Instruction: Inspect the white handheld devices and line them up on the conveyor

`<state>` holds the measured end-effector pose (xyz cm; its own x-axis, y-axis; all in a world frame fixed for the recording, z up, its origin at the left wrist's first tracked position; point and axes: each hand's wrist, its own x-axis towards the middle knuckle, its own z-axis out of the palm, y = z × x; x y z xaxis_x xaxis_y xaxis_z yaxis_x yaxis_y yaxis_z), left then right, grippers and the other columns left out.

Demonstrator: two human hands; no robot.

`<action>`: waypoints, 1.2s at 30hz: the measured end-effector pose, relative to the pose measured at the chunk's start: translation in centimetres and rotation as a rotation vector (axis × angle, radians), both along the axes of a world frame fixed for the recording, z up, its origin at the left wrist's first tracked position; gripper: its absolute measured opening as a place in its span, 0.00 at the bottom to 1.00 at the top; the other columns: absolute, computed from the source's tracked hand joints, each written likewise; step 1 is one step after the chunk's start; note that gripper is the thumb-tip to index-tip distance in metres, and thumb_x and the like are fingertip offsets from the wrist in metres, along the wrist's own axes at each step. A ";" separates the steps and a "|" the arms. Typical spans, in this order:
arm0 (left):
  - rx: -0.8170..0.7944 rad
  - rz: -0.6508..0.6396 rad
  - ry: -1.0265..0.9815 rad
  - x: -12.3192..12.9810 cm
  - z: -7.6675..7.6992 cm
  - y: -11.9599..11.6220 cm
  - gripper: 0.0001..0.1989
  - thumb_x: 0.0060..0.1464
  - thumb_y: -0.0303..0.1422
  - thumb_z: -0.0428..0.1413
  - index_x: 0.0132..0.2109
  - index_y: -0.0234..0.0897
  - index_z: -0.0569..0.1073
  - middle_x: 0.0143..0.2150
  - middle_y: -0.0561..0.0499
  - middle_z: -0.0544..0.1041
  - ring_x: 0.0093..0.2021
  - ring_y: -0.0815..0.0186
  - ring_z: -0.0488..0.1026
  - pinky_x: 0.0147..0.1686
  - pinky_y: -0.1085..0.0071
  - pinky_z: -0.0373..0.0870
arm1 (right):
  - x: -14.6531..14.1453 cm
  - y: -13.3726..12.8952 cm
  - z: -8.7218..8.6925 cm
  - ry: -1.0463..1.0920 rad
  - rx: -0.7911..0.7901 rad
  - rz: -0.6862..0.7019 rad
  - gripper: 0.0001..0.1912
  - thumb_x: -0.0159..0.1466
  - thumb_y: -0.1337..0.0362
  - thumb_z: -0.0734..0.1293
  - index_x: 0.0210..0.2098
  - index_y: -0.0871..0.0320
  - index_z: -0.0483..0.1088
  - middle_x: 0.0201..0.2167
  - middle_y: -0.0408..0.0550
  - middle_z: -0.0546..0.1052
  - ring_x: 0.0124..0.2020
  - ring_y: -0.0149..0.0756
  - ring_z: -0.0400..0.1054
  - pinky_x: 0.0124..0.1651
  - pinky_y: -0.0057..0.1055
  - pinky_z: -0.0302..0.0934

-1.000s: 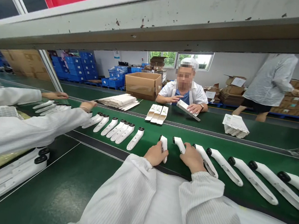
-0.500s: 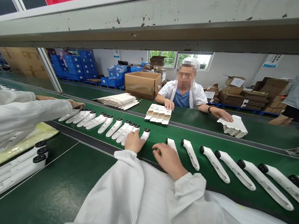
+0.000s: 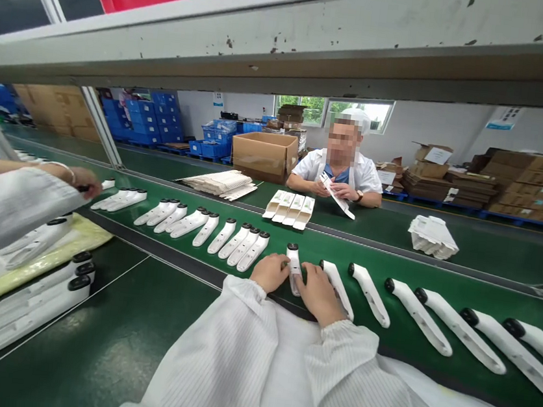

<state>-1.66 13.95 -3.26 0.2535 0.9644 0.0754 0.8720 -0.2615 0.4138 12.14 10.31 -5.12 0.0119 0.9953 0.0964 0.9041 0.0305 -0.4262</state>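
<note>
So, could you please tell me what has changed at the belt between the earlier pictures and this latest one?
The person's left hand and right hand, apart before, have closed on a white device from either side. The co-worker opposite has lifted a long white piece to chest height. The other devices on the belt and the white cartons stayed in their rows.

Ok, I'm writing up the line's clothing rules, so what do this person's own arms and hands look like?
Both arms are covered by a white smock with fine lengthwise stripes. The left sleeve and right sleeve are loose and end in gathered, elastic-looking cuffs. The left hand and right hand are bare, with no gloves, and no rings show.
</note>
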 end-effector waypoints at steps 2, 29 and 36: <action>0.097 0.171 0.057 -0.9 0.3 0.2 0.18 0.55 0.33 0.50 0.53 0.37 0.68 0.50 0.43 0.71 0.52 0.58 0.66 0.50 0.65 0.63 | -0.1 0.2 -0.3 -0.049 0.005 -0.017 0.23 0.65 0.55 0.56 0.54 0.62 0.62 0.53 0.58 0.66 0.53 0.47 0.60 0.52 0.36 0.54; -0.135 0.004 -0.509 -0.4 0.2 0.3 0.17 0.56 0.35 0.48 0.50 0.35 0.69 0.26 0.54 0.75 0.20 0.70 0.67 0.24 0.75 0.64 | 3.8 -0.4 3.2 0.034 0.080 -0.207 0.17 0.64 0.56 0.56 0.50 0.52 0.65 0.41 0.47 0.70 0.39 0.35 0.67 0.34 0.29 0.55; 0.031 0.377 -0.486 -4.2 0.8 2.0 0.12 0.56 0.31 0.47 0.44 0.38 0.73 0.30 0.52 0.76 0.33 0.66 0.73 0.34 0.73 0.65 | 2.0 -0.1 1.5 -0.149 -0.053 -0.030 0.18 0.64 0.62 0.56 0.51 0.61 0.64 0.45 0.55 0.71 0.44 0.43 0.67 0.37 0.32 0.55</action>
